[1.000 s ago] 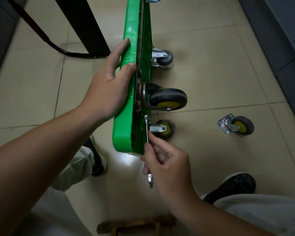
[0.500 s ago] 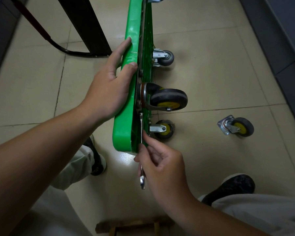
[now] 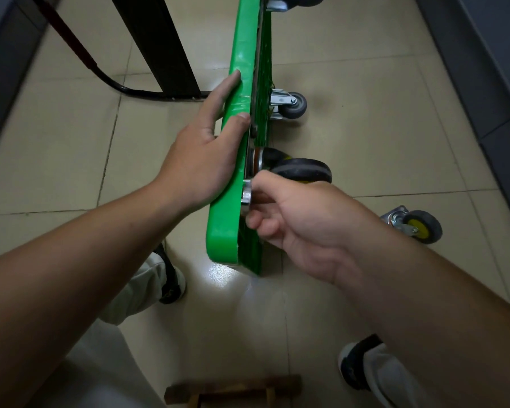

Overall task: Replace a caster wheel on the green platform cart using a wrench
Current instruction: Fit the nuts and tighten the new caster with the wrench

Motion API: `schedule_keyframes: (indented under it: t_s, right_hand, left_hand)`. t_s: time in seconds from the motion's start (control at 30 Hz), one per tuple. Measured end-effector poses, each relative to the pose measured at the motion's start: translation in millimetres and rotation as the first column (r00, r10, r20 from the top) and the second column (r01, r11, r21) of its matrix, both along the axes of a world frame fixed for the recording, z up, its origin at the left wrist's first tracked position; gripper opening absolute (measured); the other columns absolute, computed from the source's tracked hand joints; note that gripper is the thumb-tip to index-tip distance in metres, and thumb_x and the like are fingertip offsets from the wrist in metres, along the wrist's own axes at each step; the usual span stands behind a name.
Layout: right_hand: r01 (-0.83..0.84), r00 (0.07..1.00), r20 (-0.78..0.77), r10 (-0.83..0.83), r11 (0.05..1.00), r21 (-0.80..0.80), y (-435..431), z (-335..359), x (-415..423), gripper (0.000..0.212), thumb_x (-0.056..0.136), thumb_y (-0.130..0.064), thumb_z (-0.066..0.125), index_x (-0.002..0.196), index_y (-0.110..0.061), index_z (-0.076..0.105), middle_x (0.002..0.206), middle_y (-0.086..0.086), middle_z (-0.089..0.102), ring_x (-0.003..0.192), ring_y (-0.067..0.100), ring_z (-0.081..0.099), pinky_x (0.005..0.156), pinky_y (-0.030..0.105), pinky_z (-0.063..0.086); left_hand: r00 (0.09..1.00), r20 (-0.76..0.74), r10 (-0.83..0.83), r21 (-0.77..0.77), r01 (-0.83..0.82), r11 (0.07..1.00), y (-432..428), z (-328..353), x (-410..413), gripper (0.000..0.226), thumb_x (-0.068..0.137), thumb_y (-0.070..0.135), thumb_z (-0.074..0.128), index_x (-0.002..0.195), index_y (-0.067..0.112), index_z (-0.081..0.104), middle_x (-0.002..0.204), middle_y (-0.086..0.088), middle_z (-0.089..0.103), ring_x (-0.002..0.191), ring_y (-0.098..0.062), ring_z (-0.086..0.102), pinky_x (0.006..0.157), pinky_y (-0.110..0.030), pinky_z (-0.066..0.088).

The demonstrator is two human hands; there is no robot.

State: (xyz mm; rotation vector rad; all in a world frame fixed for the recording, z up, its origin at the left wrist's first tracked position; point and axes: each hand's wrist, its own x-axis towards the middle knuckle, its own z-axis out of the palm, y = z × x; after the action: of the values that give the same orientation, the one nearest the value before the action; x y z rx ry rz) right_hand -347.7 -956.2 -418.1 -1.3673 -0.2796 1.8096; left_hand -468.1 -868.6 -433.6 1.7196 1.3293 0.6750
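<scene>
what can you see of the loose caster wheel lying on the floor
The loose caster wheel is small: a dark grey tyre on a yellow hub, in a shiny metal fork with a flat mounting plate. It lies tipped on the beige tiled floor, right of the green platform cart, touching nothing else.

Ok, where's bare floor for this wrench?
Bare tile left of the green cart, below the black tube, and right of it, between the grey caster and the loose caster. Crowded near your shoes and the wooden frame.
</scene>
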Motion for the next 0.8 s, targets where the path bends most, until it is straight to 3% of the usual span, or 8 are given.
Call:
schedule_keyframes:
  t_s: [0.33, 0.43, 0.63, 0.73, 0.8]
  right_hand:
    - [-0.138, 0.989, 0.049, 0.140, 0.989, -0.048, 15, 4, 0, 0.015, 0.094, -0.007, 0.054, 0.080, -0.008, 0.059, 0.056, 0.005, 0.058, 0.037, 0.007, 0.046, 0.031, 0.013, 0.029]
    - [-0.146, 0.986, 0.068, 0.150, 0.987, -0.060, 14, 6, 0, 0.016, 0.096, -0.010, 0.056, 0.080, -0.009, 0.058, 0.062, 0.007, 0.056, 0.039, 0.008, 0.046, 0.030, 0.014, 0.027]
    - [0.015, 0.993, 0.116, -0.012, 0.999, -0.029, -18, -2, -1, 0.017, 0.092, -0.006, 0.064, 0.076, -0.007, 0.060, 0.060, 0.009, 0.056, 0.042, 0.013, 0.046, 0.032, 0.017, 0.028]
    - [0.099, 0.974, 0.198, -0.109, 0.993, 0.061, -35, -10, -9, 0.002, 0.091, -0.006, 0.067, 0.090, -0.005, 0.067, 0.057, 0.005, 0.062, 0.039, 0.010, 0.052, 0.035, 0.018, 0.038]
    - [0.107, 0.956, 0.256, -0.144, 0.983, 0.150, -46, -16, -16, 0.009, 0.091, -0.007, 0.068, 0.099, -0.010, 0.067, 0.057, 0.004, 0.066, 0.040, 0.009, 0.055, 0.040, 0.019, 0.042]
  left_hand:
    - [1.000, 0.016, 0.007, -0.012, -0.007, 1.000, 1, -2, -1, 0.063, 0.092, 0.053, 0.047, 0.154, 0.054, 0.036, 0.138, 0.011, 0.061, 0.116, -0.011, 0.066, 0.106, -0.046, 0.051]
    - [1.000, -0.001, 0.000, -0.007, 0.000, 1.000, 0, 0, -1, 0.062, 0.093, 0.054, 0.046, 0.154, 0.056, 0.035, 0.135, 0.014, 0.061, 0.110, -0.009, 0.067, 0.102, -0.045, 0.054]
    - [0.999, -0.030, -0.011, -0.007, 0.010, 1.000, -1, 1, 0, 0.061, 0.092, 0.057, 0.042, 0.152, 0.062, 0.030, 0.135, 0.012, 0.058, 0.102, -0.011, 0.068, 0.094, -0.048, 0.056]
    - [1.000, -0.031, -0.005, -0.006, 0.005, 1.000, -1, 2, 0, 0.060, 0.093, 0.057, 0.042, 0.151, 0.062, 0.031, 0.137, 0.011, 0.059, 0.104, -0.014, 0.068, 0.095, -0.049, 0.057]
    - [0.999, -0.038, -0.002, -0.007, 0.002, 1.000, -2, 2, 0, 0.060, 0.093, 0.057, 0.042, 0.151, 0.062, 0.031, 0.135, 0.012, 0.060, 0.100, -0.013, 0.069, 0.092, -0.050, 0.058]
